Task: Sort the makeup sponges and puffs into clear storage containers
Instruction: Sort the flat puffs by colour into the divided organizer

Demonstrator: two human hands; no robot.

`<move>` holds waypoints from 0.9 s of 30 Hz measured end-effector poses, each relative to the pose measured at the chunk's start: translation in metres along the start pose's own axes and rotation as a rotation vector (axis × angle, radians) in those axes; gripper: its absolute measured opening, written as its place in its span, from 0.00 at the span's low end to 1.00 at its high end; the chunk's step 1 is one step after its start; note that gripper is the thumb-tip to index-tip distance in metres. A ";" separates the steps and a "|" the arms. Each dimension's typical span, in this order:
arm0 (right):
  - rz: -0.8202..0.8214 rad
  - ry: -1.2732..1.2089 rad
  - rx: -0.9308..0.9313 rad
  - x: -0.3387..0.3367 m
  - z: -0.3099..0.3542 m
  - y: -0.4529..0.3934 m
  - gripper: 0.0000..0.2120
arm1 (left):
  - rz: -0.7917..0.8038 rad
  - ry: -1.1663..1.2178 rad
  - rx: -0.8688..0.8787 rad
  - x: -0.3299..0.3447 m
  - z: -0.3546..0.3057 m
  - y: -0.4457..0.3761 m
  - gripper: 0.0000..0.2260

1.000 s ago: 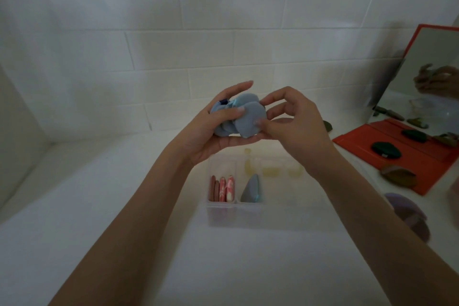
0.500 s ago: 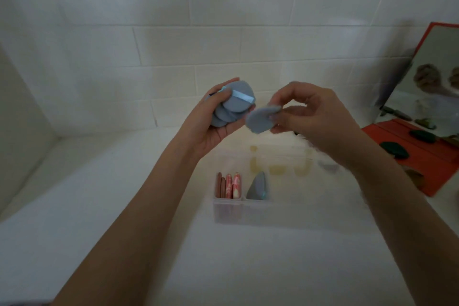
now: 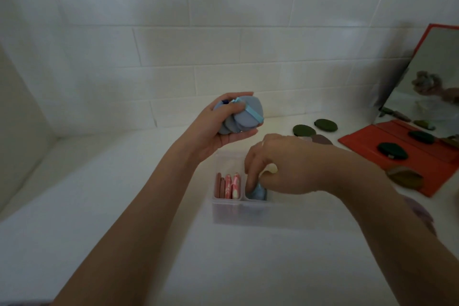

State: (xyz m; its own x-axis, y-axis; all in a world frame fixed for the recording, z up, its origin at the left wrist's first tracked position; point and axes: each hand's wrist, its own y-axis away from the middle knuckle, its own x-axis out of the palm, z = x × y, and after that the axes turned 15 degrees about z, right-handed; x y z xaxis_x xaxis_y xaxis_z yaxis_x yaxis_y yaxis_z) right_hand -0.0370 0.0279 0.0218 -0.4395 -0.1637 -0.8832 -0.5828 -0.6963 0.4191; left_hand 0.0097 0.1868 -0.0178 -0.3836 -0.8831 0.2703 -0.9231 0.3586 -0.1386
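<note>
My left hand [image 3: 218,129] is raised above the counter and holds a stack of grey-blue puffs [image 3: 242,117] with light blue straps. My right hand [image 3: 278,166] reaches down into the clear divided container [image 3: 233,211], fingers pinched on a blue puff [image 3: 258,192] in the second compartment from the left. Pink and brown puffs [image 3: 227,185] stand on edge in the leftmost compartment. The container's right compartments are hidden by my right hand and forearm.
Dark green puffs [image 3: 314,128] lie on the white counter at the back right. An orange tray [image 3: 407,156] with a standing mirror [image 3: 432,82] holds more dark puffs. A brown puff [image 3: 404,177] rests at its front edge. A tiled wall closes the back.
My right hand took one blue puff off the stack and lowered it into the container's second compartment. My left hand stayed raised with the remaining stack.
</note>
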 end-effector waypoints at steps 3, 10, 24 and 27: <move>0.021 0.140 0.061 0.007 0.005 -0.004 0.14 | 0.017 -0.030 -0.009 0.000 0.000 0.000 0.11; 0.136 0.290 0.187 0.009 0.011 -0.008 0.16 | 0.034 -0.068 -0.038 0.000 0.001 0.001 0.10; 0.146 0.161 0.137 0.003 0.007 -0.010 0.14 | 0.023 -0.140 -0.071 0.001 0.001 0.001 0.11; 0.101 0.058 0.094 0.001 0.004 -0.011 0.15 | 0.023 -0.131 -0.071 0.000 0.002 0.001 0.10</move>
State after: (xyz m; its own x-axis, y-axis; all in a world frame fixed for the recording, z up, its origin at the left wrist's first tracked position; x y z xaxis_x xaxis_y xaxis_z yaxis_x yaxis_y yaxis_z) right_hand -0.0335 0.0378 0.0176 -0.4609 -0.2715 -0.8449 -0.6002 -0.6059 0.5222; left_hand 0.0090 0.1861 -0.0193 -0.4024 -0.9046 0.1404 -0.9154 0.3957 -0.0739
